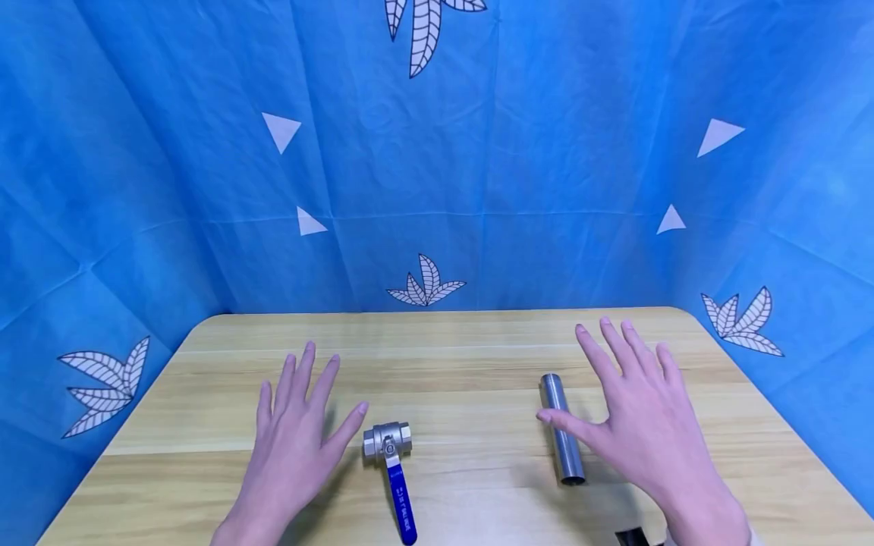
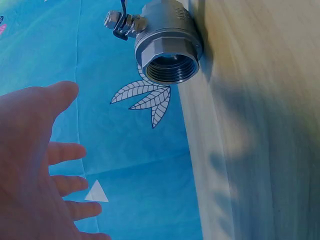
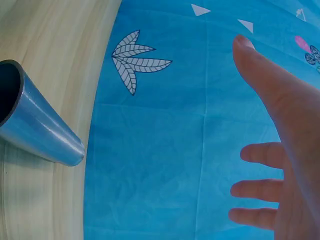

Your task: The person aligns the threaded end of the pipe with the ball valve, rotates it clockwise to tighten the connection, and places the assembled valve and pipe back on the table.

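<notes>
A steel ball valve with a blue lever handle lies on the table, its handle toward the near edge. In the left wrist view the threaded bore of the ball valve faces the camera. My left hand hovers just left of the valve, fingers spread, holding nothing. To the right lies a short metal pipe, whose hollow near end shows; the pipe is at the left of the right wrist view. Above and right of it is my right hand, fingers spread, its thumb overlapping the pipe in the head view.
The wooden table has a light striped grain and rounded far corners. Blue cloth printed with leaves and white triangles hangs behind it and on both sides. A small black object shows beside the right wrist.
</notes>
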`<act>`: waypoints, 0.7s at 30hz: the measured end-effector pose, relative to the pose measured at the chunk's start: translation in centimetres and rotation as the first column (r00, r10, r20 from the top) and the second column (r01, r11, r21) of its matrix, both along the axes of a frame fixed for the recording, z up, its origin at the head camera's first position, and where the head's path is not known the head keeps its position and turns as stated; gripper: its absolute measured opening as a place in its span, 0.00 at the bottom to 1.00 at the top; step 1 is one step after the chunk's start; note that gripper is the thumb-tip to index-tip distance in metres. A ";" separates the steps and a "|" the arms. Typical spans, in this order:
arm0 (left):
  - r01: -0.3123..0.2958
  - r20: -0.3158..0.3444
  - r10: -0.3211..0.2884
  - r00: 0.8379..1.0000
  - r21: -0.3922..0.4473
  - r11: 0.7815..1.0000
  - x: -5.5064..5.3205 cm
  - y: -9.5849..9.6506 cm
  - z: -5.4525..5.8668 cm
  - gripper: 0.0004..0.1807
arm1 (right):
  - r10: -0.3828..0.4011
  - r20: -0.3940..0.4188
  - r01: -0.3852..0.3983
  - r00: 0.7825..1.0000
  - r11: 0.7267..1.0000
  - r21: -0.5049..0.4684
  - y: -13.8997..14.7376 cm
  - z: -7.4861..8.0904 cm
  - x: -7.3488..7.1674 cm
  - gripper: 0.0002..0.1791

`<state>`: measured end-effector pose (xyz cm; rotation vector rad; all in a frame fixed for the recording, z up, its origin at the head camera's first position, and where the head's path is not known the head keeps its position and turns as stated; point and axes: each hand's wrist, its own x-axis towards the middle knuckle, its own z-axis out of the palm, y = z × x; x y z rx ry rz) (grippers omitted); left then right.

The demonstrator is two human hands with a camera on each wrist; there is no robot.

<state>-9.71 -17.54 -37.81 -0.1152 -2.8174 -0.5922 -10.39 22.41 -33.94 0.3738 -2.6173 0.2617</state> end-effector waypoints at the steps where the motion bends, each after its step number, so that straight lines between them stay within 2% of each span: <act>1: 0.004 -0.001 -0.004 1.000 0.005 1.000 0.0 0.0 0.0 0.46 | 0.003 0.002 -0.003 1.000 1.000 -0.012 0.0 0.0 0.0 0.61; 6: 0.047 -0.006 -0.047 0.999 0.105 0.993 0.0 0.1 -0.7 0.41 | -0.008 0.015 0.009 1.000 0.995 -0.101 0.1 -0.2 0.1 0.56; 9: 0.093 0.009 -0.098 0.995 0.227 0.969 -0.3 0.5 -1.5 0.36 | -0.019 0.006 0.019 1.000 0.990 -0.143 0.2 -0.7 -0.1 0.52; 11: 0.124 0.026 -0.139 0.990 0.321 0.939 -0.5 0.8 -2.1 0.33 | -0.019 0.001 0.018 1.000 0.985 -0.171 0.2 -1.4 -0.2 0.50; 14: 0.120 0.093 -0.182 0.979 0.461 0.879 -0.7 1.4 -2.8 0.30 | -0.026 0.034 0.033 0.999 0.972 -0.234 0.1 -2.5 -0.4 0.45; 16: 0.083 0.145 -0.193 0.970 0.548 0.832 -0.7 1.7 -3.1 0.29 | -0.044 0.086 0.067 0.995 0.954 -0.292 -0.1 -3.3 -0.3 0.43; 21: -0.037 0.255 -0.179 0.950 0.665 0.746 -0.4 2.3 -3.6 0.24 | -0.098 0.260 0.206 0.961 0.879 -0.430 -0.3 -5.1 0.1 0.41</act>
